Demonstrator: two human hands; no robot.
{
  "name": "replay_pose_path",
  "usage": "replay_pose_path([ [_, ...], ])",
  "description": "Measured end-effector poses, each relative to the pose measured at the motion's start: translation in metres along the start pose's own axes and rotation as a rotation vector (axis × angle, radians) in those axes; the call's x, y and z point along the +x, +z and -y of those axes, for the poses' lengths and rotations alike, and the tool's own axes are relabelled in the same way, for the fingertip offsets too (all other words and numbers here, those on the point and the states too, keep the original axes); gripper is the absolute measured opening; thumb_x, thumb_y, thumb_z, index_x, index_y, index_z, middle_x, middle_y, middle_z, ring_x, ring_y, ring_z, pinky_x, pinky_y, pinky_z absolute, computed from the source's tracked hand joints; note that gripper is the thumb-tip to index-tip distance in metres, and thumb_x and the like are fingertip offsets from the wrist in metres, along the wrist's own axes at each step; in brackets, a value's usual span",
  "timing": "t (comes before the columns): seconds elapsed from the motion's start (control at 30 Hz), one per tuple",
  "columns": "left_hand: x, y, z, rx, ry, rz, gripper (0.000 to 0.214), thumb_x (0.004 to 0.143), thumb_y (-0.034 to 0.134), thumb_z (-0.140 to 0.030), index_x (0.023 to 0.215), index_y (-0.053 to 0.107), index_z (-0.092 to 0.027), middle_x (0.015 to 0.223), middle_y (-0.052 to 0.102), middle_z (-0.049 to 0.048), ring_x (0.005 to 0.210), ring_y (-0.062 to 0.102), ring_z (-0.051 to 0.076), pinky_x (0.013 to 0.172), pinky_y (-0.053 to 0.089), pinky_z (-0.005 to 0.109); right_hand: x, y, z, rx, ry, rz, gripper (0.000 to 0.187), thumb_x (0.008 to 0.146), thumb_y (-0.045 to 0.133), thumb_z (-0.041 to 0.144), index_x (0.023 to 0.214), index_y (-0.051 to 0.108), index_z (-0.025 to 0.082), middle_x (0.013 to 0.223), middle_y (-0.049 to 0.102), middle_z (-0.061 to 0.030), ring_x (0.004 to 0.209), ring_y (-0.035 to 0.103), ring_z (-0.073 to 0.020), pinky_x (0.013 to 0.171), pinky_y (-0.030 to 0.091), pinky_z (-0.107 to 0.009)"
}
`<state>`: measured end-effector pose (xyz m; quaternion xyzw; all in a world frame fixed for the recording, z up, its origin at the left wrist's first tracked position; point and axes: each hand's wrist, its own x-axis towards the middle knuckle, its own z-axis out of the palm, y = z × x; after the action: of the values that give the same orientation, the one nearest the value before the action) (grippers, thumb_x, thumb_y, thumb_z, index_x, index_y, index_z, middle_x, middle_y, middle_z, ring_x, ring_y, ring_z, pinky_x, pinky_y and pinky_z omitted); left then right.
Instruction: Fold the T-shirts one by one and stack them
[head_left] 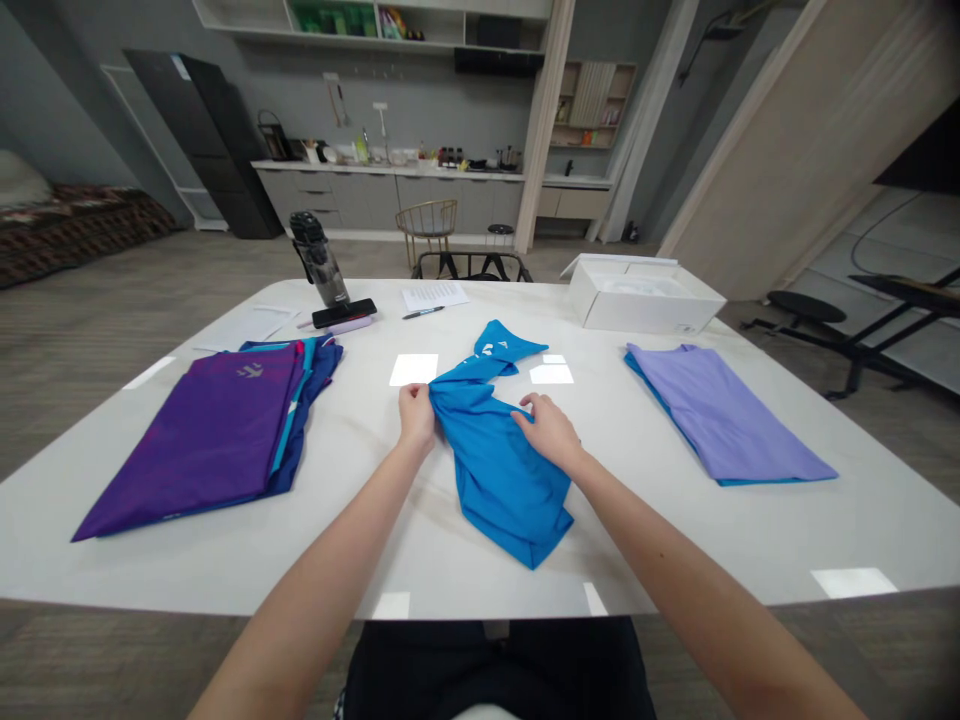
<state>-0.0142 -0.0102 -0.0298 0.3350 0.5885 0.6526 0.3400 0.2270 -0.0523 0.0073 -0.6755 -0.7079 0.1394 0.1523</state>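
"What are the hands doing?"

"The left hand is pinching the blue shirt at its edge. The right hand is grabbing its other side. The shirt is lying between them, on the white table."

Both our arms are bare and reach forward, converging toward the middle. Our left forearm and right forearm run low and nearly flat. Our left hand is knuckles up, fingers curled under in a closed pinch, wrist straight. Our right hand is palm down, fingers bent, tips pressing down. We can't tell if it grips. The hands are near each other, not touching.
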Motion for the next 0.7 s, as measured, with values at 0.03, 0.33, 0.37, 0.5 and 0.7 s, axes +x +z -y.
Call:
replay_pose_path([
  [0.03,0.001,-0.002,-0.005,0.162,0.145,-0.004,0.012,0.086,0.058,-0.022,0.098,0.058,-0.021,0.099,0.064,0.0058,0.096,0.062,0.023,0.09,0.051,0.04,0.004,0.003,0.001,0.004,-0.013,0.006,0.035,0.102,0.053,0.043,0.128,0.06,0.02,0.124,0.065,-0.0111,0.104,0.065,-0.0216,0.083,0.045,-0.029],
  [0.33,0.0,0.07,-0.033,1.139,0.969,0.83,0.031,0.093,0.049,-0.011,0.117,0.067,-0.02,0.122,0.066,0.013,0.118,0.06,0.028,0.106,0.043,0.044,-0.003,0.014,0.019,-0.071,-0.259,0.182,0.022,0.102,0.053,0.032,0.116,0.068,0.024,0.097,0.074,-0.0036,0.091,0.068,-0.0195,0.078,0.042,-0.026],
  [0.37,0.002,0.079,-0.029,1.199,0.936,0.789,0.032,0.093,0.051,-0.011,0.12,0.066,-0.019,0.126,0.065,0.0148,0.12,0.059,0.03,0.106,0.043,0.046,-0.007,0.013,0.02,-0.06,-0.287,0.227,0.021,0.101,0.054,0.031,0.113,0.069,0.025,0.09,0.074,-0.0019,0.086,0.068,-0.0189,0.075,0.041,-0.026],
  [0.5,0.018,0.097,-0.011,1.233,0.719,0.623,0.034,0.095,0.045,-0.008,0.122,0.064,-0.019,0.126,0.065,0.0159,0.116,0.061,0.03,0.096,0.048,0.043,-0.004,0.008,0.013,0.084,-0.346,0.372,0.019,0.098,0.056,0.034,0.102,0.073,0.025,0.076,0.072,0.0011,0.075,0.067,-0.0171,0.069,0.04,-0.025],
  [0.7,0.041,0.099,-0.002,0.573,0.347,0.519,0.011,0.091,0.058,-0.015,0.094,0.066,-0.022,0.096,0.071,0.007,0.093,0.066,0.025,0.09,0.05,0.038,0.062,0.01,-0.018,0.098,-0.003,0.024,0.036,0.1,0.055,0.036,0.128,0.067,0.018,0.101,0.075,-0.0062,0.101,0.068,-0.0213,0.088,0.045,-0.028],
])
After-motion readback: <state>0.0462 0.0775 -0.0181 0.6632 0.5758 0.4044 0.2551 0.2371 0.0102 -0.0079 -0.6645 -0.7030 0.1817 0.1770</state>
